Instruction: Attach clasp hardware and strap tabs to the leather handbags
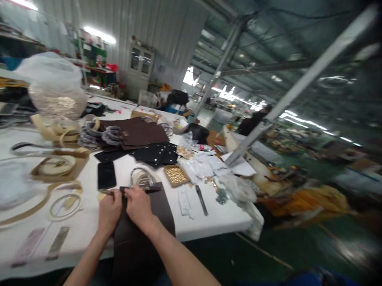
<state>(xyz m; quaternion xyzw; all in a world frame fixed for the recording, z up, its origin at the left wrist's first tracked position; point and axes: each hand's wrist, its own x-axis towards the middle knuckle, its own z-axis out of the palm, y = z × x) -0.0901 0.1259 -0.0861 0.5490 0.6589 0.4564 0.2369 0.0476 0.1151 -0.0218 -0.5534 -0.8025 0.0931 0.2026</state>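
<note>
A dark brown leather-like panel (161,207) lies over the table's front edge and hangs down between my forearms. My left hand (110,211) is closed at its upper left corner, fingers pinched together. Close beside it, my right hand (140,208) pinches the top edge of the same panel. Some small piece seems to sit between the fingertips, too small to make out. Just beyond my right hand, a grey wrapped handle loop (142,170) arches at the panel's top edge. Behind my left hand lies a black phone (107,175).
The white-covered table (212,226) carries a box of gold-coloured pieces (176,176), a black pen-like tool (201,200), black dotted pieces (157,153), stacked brown panels (137,132), a cardboard box with a tape roll (61,164) and a full plastic bag (56,86). A metal post (257,131) rises at right.
</note>
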